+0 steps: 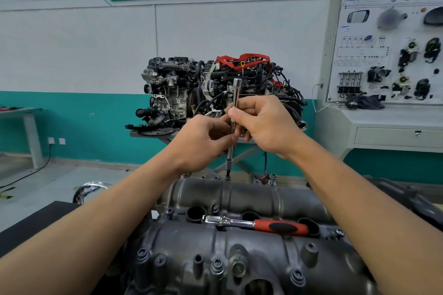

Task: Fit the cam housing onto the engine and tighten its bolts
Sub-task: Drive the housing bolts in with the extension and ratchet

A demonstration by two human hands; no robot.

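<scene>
Both hands up over far edge of cam housing (242, 244). Right hand (263, 124) pinches upright extension bar (236, 93) between thumb and curled fingers; left hand (203, 143) pinches same bar just below, fingertips narrow round the shaft. Bar top stands above the right thumb. Straight down from the fingers, bar's socket end sits on a bolt (227, 177) at housing's far rim. Ratchet (256, 224), red handle, lies on the housing nearer than both hands, ungripped.

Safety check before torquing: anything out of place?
Only the ratchet: it lies loose on the cam housing along the plug wells, while the left hand and right hand hold the extension bar. It might slide off.
</scene>
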